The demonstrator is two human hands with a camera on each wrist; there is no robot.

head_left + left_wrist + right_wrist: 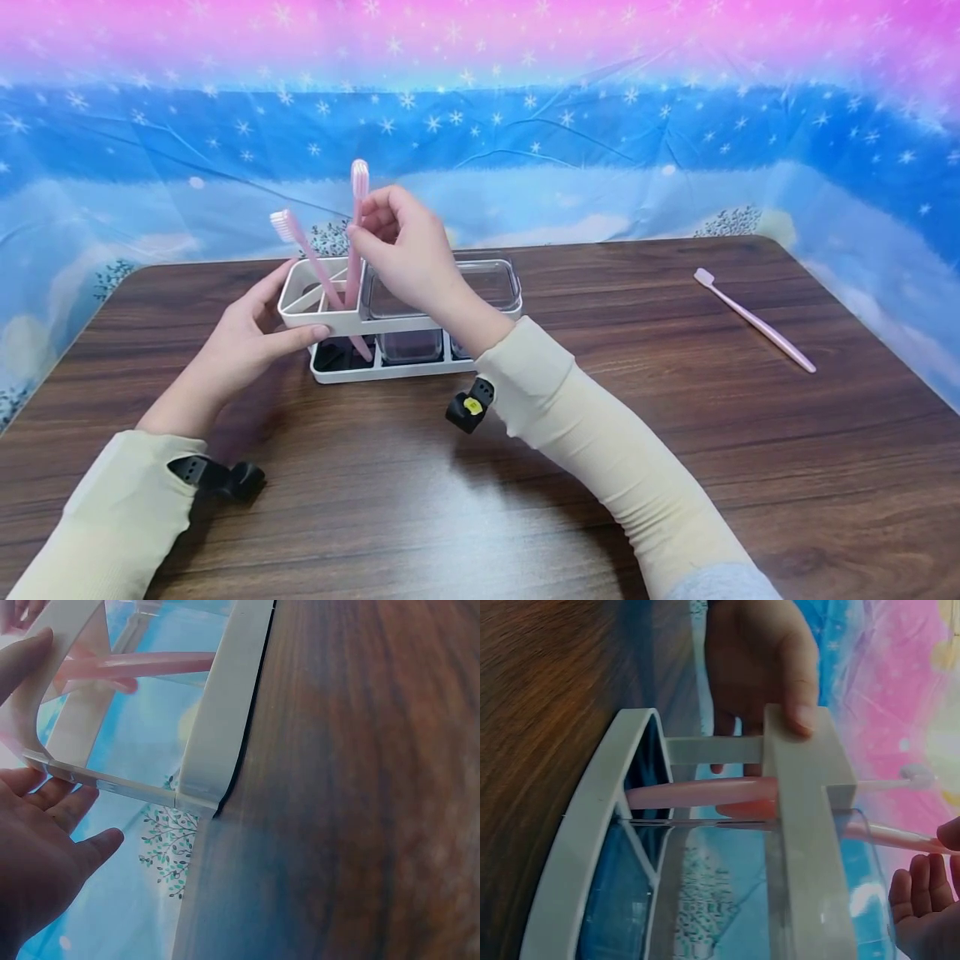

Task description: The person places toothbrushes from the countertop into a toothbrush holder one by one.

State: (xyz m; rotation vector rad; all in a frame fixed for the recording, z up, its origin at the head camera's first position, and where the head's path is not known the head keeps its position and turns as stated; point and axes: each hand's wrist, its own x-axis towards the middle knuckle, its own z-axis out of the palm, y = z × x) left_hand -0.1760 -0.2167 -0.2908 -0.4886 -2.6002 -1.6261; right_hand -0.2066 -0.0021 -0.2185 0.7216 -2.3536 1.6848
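A white two-tier toothbrush holder (405, 325) stands on the table left of centre. My left hand (236, 342) grips its left end, thumb along the front of the upper tier. With thumb and fingertips, my right hand (412, 250) pinches a pink toothbrush (353, 271) below its bristles, held upright in an upper compartment. In the right wrist view, that brush's handle end (742, 810) hangs between the tiers. Another pink toothbrush (318, 271) leans left in the holder, its handle (697, 793) reaching down into the lower tray.
A third pink toothbrush (753, 321) lies on the wooden table (600, 350) at the right. Clear cups (411, 346) sit in the holder's middle and right sections, under a clear lid or tray (487, 283). Behind the table hangs a snowflake-patterned cloth (562, 150).
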